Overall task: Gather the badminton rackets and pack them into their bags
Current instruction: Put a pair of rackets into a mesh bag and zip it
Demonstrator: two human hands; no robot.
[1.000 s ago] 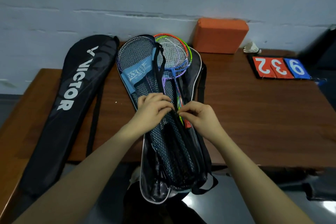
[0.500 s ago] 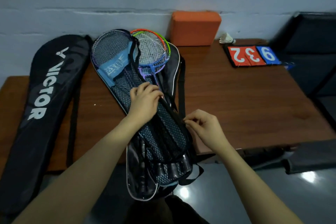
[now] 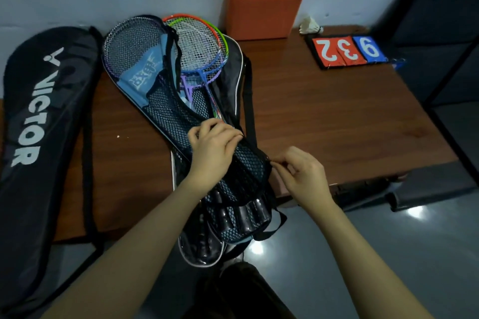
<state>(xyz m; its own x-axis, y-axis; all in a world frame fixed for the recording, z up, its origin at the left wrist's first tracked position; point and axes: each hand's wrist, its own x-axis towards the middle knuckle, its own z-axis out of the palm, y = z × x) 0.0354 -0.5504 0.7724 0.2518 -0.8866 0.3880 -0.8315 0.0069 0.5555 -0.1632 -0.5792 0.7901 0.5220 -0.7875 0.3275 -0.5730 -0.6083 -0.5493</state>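
Observation:
An open blue mesh racket bag [image 3: 145, 72] lies across the brown table [image 3: 324, 116], its lower end hanging over the front edge. Several rackets [image 3: 199, 46] with orange, green, blue and purple frames lie in it, heads toward the wall, black grips [image 3: 243, 212] showing through the mesh at the bottom. My left hand [image 3: 212, 147] grips the mesh flap near the bag's middle. My right hand [image 3: 300, 173] pinches the bag's right edge, apparently at the zipper. A black VICTOR racket bag [image 3: 39, 111] lies closed at the left.
An orange foam block [image 3: 261, 8] stands against the wall behind the bag. A white shuttlecock [image 3: 311, 26] and a flip scoreboard [image 3: 347, 52] showing 2, 3, 9 sit at the back right. A dark bench [image 3: 440, 33] stands to the right.
My right hand has slid down the bag's right edge toward me, away from my left hand, which stays on the mesh. The camera has turned to the right.

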